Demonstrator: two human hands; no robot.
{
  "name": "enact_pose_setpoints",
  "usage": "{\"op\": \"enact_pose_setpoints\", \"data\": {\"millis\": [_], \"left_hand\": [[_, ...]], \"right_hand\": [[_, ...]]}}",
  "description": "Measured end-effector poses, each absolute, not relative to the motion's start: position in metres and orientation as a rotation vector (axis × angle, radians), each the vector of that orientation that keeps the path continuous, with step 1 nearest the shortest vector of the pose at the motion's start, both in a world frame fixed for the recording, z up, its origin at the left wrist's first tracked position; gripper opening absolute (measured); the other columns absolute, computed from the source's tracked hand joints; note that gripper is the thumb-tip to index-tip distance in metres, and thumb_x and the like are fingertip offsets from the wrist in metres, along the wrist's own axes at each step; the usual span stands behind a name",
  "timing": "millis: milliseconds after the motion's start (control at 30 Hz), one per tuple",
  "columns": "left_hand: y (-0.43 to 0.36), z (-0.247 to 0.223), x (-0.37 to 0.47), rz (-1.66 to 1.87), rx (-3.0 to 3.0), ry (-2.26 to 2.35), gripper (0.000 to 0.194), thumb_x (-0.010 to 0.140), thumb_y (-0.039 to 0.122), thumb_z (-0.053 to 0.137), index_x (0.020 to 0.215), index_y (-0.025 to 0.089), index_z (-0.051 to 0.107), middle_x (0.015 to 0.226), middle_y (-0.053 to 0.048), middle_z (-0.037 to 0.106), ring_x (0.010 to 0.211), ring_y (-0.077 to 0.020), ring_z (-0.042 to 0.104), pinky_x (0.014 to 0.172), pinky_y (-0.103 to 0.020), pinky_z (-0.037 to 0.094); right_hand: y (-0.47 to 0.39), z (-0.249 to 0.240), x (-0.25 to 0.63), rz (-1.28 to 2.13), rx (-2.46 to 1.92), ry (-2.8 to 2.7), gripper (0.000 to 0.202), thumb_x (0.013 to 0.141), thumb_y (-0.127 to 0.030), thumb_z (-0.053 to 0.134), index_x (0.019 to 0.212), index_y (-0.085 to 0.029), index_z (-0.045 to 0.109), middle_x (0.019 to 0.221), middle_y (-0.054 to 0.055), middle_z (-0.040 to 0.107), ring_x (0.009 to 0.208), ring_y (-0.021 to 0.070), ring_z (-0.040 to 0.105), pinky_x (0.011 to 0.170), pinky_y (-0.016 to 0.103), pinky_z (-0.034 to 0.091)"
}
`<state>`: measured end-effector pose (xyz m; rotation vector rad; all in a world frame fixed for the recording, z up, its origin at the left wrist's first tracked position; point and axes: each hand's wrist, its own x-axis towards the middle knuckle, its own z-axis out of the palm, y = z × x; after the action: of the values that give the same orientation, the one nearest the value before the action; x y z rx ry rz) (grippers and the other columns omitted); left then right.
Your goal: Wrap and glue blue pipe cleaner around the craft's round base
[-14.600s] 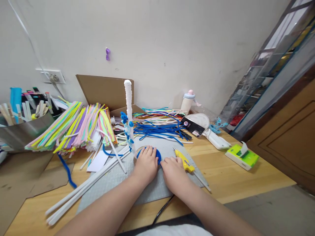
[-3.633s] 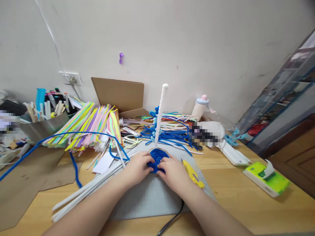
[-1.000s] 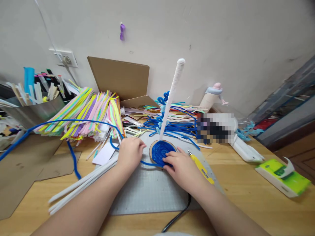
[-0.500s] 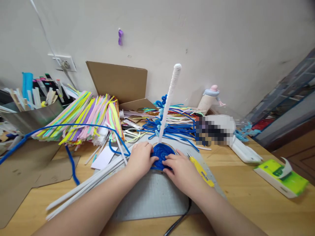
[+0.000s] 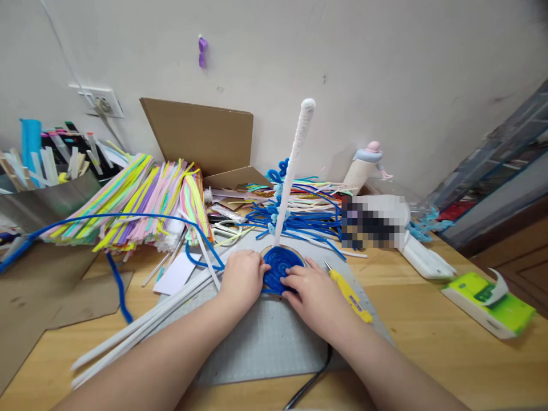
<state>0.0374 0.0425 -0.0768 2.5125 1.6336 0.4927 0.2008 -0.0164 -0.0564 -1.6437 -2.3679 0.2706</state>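
At mid-frame, touches blue coil [image 5: 278, 272] with loosely spread right hand [image 5: 313, 290]; bunches left hand [image 5: 243, 275] at its left edge, cannot tell around what. Likely light, soft, springy; best held at rim.

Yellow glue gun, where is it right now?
In the head view, the yellow glue gun lies on the right side of the grey mat, just to the right of the person's right hand.
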Motion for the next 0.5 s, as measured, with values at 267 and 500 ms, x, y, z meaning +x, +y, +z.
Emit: {"op": "enact_pose_setpoints", "data": {"millis": [267, 500], "left_hand": [[0.065, -0.059, 0.011, 0.613, 2.535, 1.880, 0.028, 0.090, 0.033, 0.046, 0.075, 0.018, 0.064, 0.075, -0.007, 0.067, 0.075, -0.0227, 0.060, 0.067, -0.034, 0.035], [0.055, -0.056, 0.013, 0.620, 2.565, 1.568, 0.037, 0.087, 0.045, 0.049, 0.066, 0.020, 0.065, 0.075, -0.003, 0.066, 0.083, -0.0209, 0.057, 0.077, -0.035, 0.033]], "right_hand": [[-0.016, -0.054, 0.200, 0.285, -1.653, -2.353, 0.020, 0.081, -0.020, 0.060, 0.098, -0.023, 0.072, 0.102, 0.005, 0.070, 0.100, 0.0214, 0.060, 0.109, 0.044, 0.024], [-0.016, -0.054, 0.200, 0.281, -1.654, -2.363, 0.020, 0.081, -0.020, 0.061, 0.098, -0.023, 0.072, 0.099, 0.004, 0.070, 0.098, 0.0206, 0.061, 0.109, 0.043, 0.024]]}}
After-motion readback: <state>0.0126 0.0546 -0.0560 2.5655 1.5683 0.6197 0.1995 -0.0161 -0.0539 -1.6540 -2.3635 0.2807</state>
